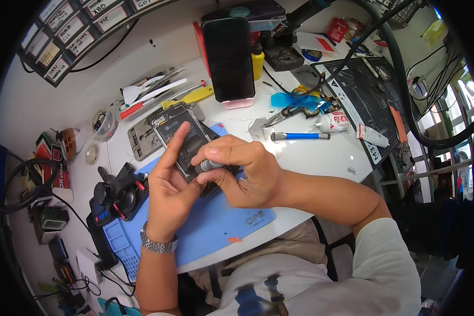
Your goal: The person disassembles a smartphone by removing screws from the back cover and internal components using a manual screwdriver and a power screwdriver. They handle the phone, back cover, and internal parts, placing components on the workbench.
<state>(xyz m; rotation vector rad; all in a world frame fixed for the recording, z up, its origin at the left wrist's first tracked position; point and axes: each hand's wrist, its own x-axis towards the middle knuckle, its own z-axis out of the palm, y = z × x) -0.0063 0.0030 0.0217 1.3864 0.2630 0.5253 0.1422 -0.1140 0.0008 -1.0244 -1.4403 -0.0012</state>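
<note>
An opened phone (pixel 195 141) with its inner parts showing lies under my hands at the blue mat. My left hand (pixel 168 194) is along its left edge and grips it, index finger stretched over the frame and thumb at the lower end. My right hand (pixel 252 171) closes in a pinch around a small grey screwdriver (pixel 209 165) above the phone's lower part. The screwdriver's tip is hidden by my fingers. Just behind lies a grey metal phone frame (pixel 142 138), partly covered by the opened phone.
A blue repair mat (pixel 195 245) covers the near table. A dark-screened phone (pixel 228 60) stands upright at the back. A black clamp holder (pixel 122 195) sits left of my left hand. Rightward lie a blue pen-like tool (pixel 300 136), pliers (pixel 288 115), tubes (pixel 373 136) and a black mat (pixel 374 89).
</note>
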